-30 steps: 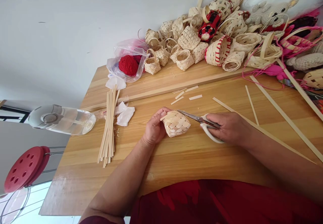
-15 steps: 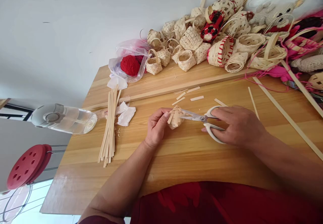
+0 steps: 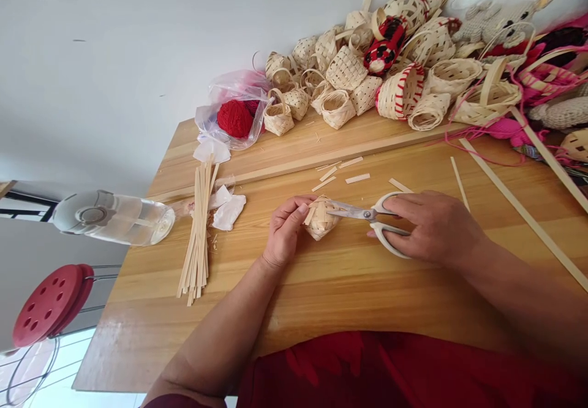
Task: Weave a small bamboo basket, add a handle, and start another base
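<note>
My left hand (image 3: 288, 227) pinches a small woven basket (image 3: 320, 223) of pale wood strips between thumb and fingers, just above the table. Some strip ends stick out from its weave. In my right hand (image 3: 425, 227) is a pair of scissors (image 3: 367, 214) with white handles, its fingers through the loops. The blades point left, and their tips lie at the basket's upper right side. Whether a strip sits between the blades I cannot make out. Several short cut strips (image 3: 357, 178) lie on the table just beyond the basket.
A bundle of long strips (image 3: 198, 236) and crumpled white paper (image 3: 228, 212) lie left, near a clear bottle (image 3: 133, 218). Woven baskets (image 3: 337, 109) pile along the wall, with red yarn (image 3: 235, 119) in a plastic bag. Long strips (image 3: 523, 206) lie at right.
The basket has turned slightly in my left hand, showing more of its woven side. The scissor blades have come closer together.
</note>
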A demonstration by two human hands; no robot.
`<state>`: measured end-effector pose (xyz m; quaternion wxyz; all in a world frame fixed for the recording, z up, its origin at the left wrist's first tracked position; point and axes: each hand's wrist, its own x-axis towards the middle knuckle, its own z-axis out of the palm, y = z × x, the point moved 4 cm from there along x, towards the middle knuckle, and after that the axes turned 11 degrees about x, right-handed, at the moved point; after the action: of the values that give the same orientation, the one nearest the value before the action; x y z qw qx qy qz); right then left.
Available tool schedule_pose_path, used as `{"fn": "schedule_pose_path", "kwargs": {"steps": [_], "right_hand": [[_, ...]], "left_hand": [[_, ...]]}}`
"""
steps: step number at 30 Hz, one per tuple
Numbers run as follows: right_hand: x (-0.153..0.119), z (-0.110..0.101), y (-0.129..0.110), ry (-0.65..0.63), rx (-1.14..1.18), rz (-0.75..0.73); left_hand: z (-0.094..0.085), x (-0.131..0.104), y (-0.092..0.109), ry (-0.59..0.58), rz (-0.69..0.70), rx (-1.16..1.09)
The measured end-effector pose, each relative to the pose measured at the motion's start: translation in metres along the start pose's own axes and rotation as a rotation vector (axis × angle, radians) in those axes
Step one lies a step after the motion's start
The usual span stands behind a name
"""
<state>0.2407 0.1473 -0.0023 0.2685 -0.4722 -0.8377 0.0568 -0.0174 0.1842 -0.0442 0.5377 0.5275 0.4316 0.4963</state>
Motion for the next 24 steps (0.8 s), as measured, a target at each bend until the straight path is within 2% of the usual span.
{"fn": "schedule_pose_path", "kwargs": {"steps": [4, 14, 24], "right_hand": [[0.0, 0.003, -0.005, -0.041, 0.032, 0.033], [-0.005, 0.011, 0.002, -0.162, 0.226, 0.14], [-0.003, 0.008, -0.003, -0.146, 0.182, 0.117]], "left_hand": [[0.007, -0.004, 0.002, -0.073, -0.018, 0.018], [0.008, -0.005, 0.006, -0.118, -0.097, -0.058], [0.011, -0.007, 0.009, -0.178, -0.149, -0.12]]}}
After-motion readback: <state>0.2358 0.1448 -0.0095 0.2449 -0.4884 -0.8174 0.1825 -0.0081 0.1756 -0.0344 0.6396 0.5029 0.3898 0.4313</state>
